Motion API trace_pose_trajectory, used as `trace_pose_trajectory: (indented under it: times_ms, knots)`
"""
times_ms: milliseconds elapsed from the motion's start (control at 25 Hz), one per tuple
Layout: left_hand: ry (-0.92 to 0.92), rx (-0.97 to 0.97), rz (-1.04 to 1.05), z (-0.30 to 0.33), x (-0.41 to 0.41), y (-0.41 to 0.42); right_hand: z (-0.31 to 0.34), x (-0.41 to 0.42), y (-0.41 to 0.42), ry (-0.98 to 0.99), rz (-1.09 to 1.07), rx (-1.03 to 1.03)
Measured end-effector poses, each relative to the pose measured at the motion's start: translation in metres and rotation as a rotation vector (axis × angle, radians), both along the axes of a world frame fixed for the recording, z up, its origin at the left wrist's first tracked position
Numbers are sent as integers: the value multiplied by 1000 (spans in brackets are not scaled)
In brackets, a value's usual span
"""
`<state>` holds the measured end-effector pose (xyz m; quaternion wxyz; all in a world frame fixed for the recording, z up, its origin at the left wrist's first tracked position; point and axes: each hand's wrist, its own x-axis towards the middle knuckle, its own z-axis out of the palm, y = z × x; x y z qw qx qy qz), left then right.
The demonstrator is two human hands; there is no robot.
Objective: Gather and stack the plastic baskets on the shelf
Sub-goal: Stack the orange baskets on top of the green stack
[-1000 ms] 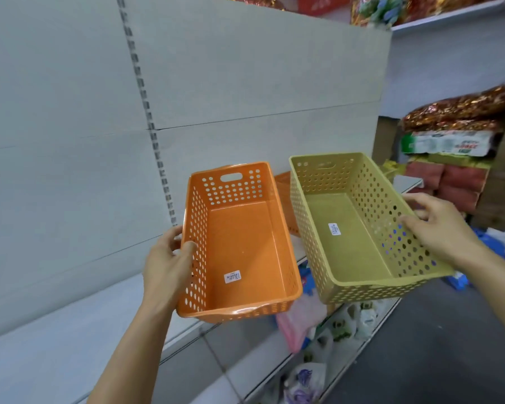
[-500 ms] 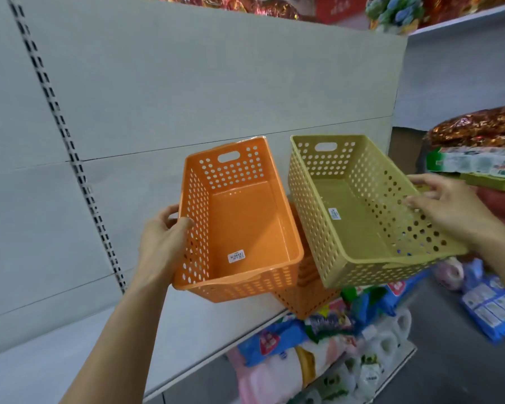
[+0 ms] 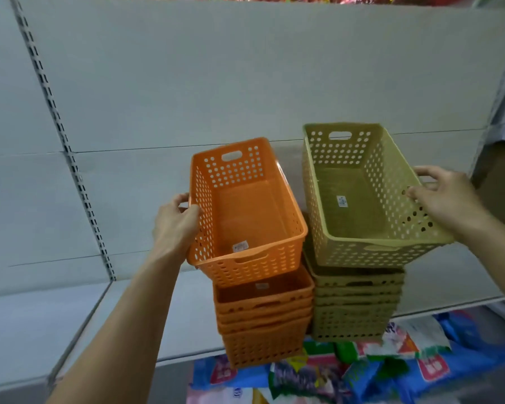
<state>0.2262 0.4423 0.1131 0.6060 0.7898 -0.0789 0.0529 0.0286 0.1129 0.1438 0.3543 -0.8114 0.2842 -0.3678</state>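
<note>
Left hand (image 3: 175, 225) is gripping orange basket (image 3: 245, 211), right hand (image 3: 446, 196) green basket (image 3: 368, 193). I'm holding each above its matching stack, orange stack (image 3: 264, 319) and green stack (image 3: 356, 304). Next I'm likely lowering both squarely to nest.

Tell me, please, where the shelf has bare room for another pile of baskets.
The shelf is bare left of the orange stack, out to the slotted upright. It is crowded where the orange stack and olive stack stand side by side.

Orange basket (image 3: 247, 217) and olive-green basket (image 3: 365, 196), both dotted with holes; grey shelf (image 3: 146, 316)
</note>
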Motion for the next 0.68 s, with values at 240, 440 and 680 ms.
trace_pose_trajectory:
  times_ms: [240,440,680]
  knots:
    - [82,164,27,-35,-8,-11,-50,39,-43,145,45,15]
    - [131,267,-38,-39,-21,-19,-73,46,-42,362,65,-65]
    - [180,218,-182,-67,-41,-15,-84,10,63,375,369,-385]
